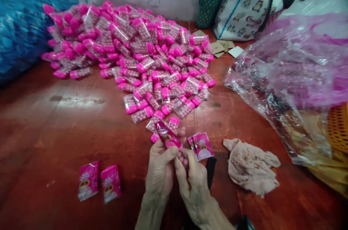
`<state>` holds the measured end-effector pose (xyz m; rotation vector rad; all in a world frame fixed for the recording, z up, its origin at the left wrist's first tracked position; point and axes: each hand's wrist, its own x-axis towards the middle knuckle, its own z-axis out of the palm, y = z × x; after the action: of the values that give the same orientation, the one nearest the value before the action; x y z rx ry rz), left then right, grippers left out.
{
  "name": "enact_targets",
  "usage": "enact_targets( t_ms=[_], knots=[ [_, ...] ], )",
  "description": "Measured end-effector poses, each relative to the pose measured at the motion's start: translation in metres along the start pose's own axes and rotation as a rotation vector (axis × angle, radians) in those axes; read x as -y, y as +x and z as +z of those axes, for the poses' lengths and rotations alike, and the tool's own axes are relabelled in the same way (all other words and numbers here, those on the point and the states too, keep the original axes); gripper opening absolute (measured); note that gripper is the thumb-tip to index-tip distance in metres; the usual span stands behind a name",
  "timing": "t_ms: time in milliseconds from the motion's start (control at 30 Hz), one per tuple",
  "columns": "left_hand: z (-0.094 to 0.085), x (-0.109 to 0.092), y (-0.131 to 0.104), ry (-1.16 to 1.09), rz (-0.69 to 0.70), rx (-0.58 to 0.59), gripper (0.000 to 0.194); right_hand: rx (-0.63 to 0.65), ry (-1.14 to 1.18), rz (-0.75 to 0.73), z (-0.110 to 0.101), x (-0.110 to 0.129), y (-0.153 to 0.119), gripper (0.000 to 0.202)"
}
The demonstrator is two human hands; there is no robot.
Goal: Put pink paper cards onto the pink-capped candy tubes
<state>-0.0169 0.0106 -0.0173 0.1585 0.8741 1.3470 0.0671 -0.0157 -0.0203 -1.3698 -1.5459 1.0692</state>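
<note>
Both hands meet low in the middle of the head view. My left hand point(161, 166) pinches a printed dark-pink sleeve point(165, 133) that slants up and to the left. My right hand point(192, 172) grips a small clear candy container point(182, 157) filled with pink balls, right against the sleeve's lower end. Whether the container's end is inside the sleeve I cannot tell. Just right of my hands lies a small stack of flat printed sleeves point(202, 146). At the left, two containers with printed sleeves on them, a left one point(88, 180) and a right one point(110, 183), lie side by side.
A big heap of pink-capped candy containers point(146, 45) spreads over the red-brown floor point(67, 128). A blue plastic bag point(24, 23) bulges at left. Rightward are a crumpled beige cloth point(251, 166), clear-pink plastic sheeting point(293, 67), an orange basket point(338, 128) and a white printed bag point(241, 9).
</note>
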Motion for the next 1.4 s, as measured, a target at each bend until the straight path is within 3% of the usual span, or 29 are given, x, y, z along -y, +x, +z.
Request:
enact_targets(
  t_ms=[133, 300, 500, 600, 667, 800, 1067, 1267, 1400],
  knots=[
    [0.002, -0.001, -0.001, 0.043, -0.137, 0.088, 0.014, -0.064, 0.025, 0.053, 0.003, -0.005, -0.002, 0.028],
    [0.004, 0.001, -0.003, 0.081, -0.146, 0.066, 0.021, -0.067, 0.135, 0.144, 0.003, -0.005, 0.005, 0.023],
    [0.004, 0.001, -0.002, 0.068, -0.078, -0.008, 0.019, -0.086, -0.13, 0.054, -0.009, -0.006, 0.011, 0.023],
    [0.0, -0.006, -0.001, 0.146, -0.004, -0.053, 0.013, -0.179, -0.235, -0.063, -0.022, -0.001, 0.015, 0.029],
    [-0.004, -0.008, -0.002, 0.214, -0.03, -0.007, 0.01, -0.192, -0.174, -0.061, -0.027, 0.006, 0.021, 0.031],
    [-0.005, -0.005, -0.005, 0.265, -0.101, 0.103, 0.012, -0.096, 0.08, 0.109, -0.026, 0.016, 0.031, 0.017],
    [-0.001, 0.005, -0.007, 0.264, -0.14, 0.049, 0.008, -0.262, 0.182, 0.296, -0.01, 0.004, 0.014, 0.017],
    [-0.002, -0.001, -0.005, 0.423, -0.15, 0.137, 0.018, -0.191, 0.408, 0.39, -0.023, -0.003, 0.02, 0.023],
    [-0.002, -0.001, -0.007, 0.573, -0.13, 0.106, 0.018, -0.119, 0.448, 0.407, -0.03, -0.001, 0.029, 0.022]
  ],
)
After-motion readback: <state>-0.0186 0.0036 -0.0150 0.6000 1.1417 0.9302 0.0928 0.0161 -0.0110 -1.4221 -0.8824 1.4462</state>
